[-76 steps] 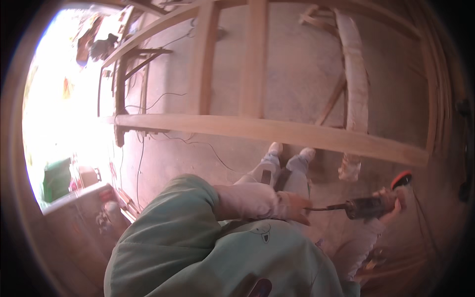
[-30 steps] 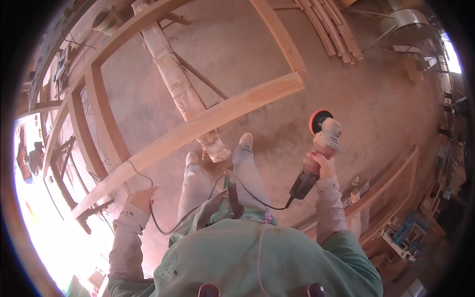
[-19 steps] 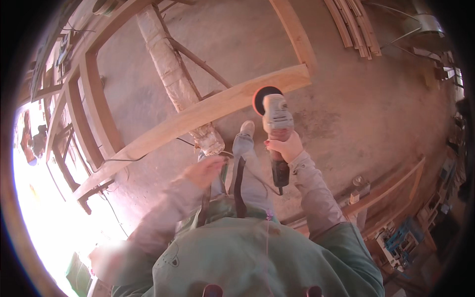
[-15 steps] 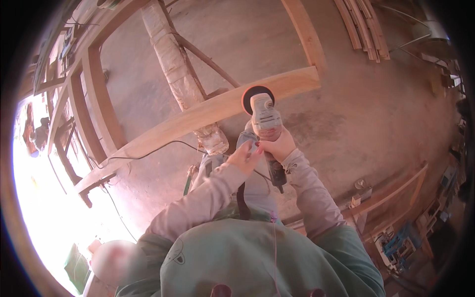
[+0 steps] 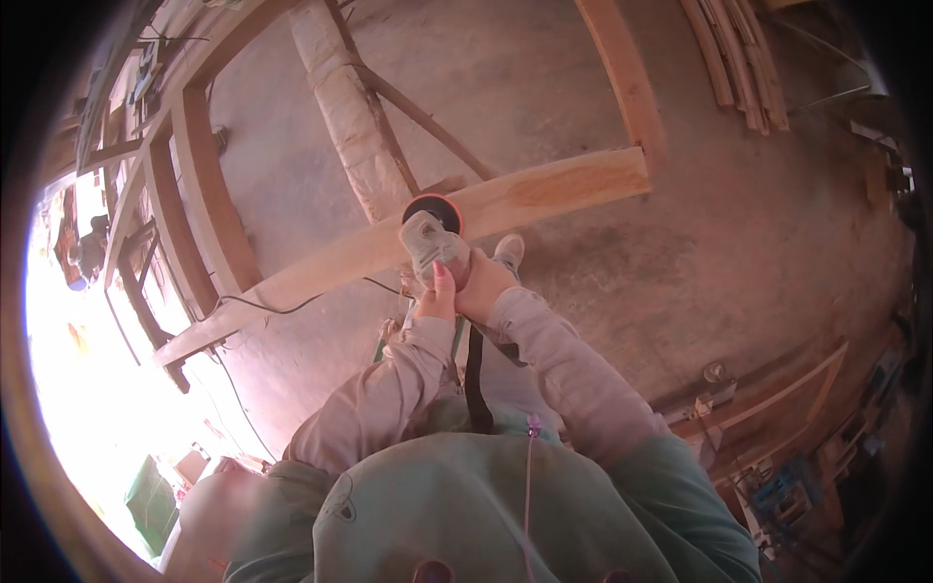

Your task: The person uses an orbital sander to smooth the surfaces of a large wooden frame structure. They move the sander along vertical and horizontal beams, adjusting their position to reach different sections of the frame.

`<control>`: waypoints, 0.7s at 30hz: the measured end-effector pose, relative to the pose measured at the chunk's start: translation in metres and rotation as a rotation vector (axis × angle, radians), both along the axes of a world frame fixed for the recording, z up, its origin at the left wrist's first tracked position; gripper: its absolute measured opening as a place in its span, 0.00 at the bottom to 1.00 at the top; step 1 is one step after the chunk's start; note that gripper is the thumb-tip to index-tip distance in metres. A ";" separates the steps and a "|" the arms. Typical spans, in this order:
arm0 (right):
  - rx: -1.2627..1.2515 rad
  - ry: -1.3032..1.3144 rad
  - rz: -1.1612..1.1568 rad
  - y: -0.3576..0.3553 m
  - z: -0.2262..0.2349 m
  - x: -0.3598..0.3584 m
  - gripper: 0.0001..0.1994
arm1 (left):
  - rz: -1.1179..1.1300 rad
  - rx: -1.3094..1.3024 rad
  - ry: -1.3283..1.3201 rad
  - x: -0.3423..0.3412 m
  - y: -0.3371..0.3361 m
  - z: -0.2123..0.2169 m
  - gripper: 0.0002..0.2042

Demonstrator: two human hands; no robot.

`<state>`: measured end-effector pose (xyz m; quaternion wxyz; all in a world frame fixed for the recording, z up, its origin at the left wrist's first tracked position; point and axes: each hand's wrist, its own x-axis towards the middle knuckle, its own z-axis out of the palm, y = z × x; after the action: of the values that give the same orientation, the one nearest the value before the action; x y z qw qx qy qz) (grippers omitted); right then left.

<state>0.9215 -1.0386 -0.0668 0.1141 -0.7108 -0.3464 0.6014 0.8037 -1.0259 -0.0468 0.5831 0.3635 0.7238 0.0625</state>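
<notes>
A handheld disc sander (image 5: 431, 247) with a pale body and a round black pad (image 5: 433, 207) rimmed in orange is in front of me. My right hand (image 5: 485, 289) is wrapped round its handle. My left hand (image 5: 438, 293) closes on the body from the left, its thumb laid along the top. The pad overlaps the long wooden beam (image 5: 559, 191); I cannot tell whether it touches the wood. Most of the handle is hidden behind my hands.
A wrapped post (image 5: 343, 115) and a thin brace (image 5: 428, 121) run under the beam. A black cord (image 5: 267, 308) lies over the beam at left. Wooden frames (image 5: 209, 189) stand at left, stacked boards (image 5: 743, 63) at far right. A shoe (image 5: 509, 250) shows below the beam.
The sander has moved left and slightly nearer, its pad now over the middle of the beam. My left hand has gone from beside the handle onto the sander's body.
</notes>
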 end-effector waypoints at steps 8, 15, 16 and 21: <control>0.349 0.019 -0.224 -0.062 -0.010 0.131 0.21 | -0.235 0.108 -0.349 0.138 -0.043 -0.041 0.24; 0.115 0.230 -0.472 -0.079 -0.006 0.163 0.15 | -0.599 -0.181 -0.186 0.165 -0.025 -0.024 0.30; 0.238 0.193 -0.414 -0.072 -0.003 0.150 0.17 | -0.558 -0.094 -0.262 0.152 -0.028 -0.028 0.30; 0.040 -0.043 -0.190 -0.050 -0.011 0.073 0.34 | -0.215 0.127 -0.310 0.064 -0.041 -0.024 0.22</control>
<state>0.9949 -1.0882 -0.0779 0.1775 -0.7507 -0.2916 0.5656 0.8677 -1.0674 -0.0711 0.6668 0.4606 0.5771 0.1005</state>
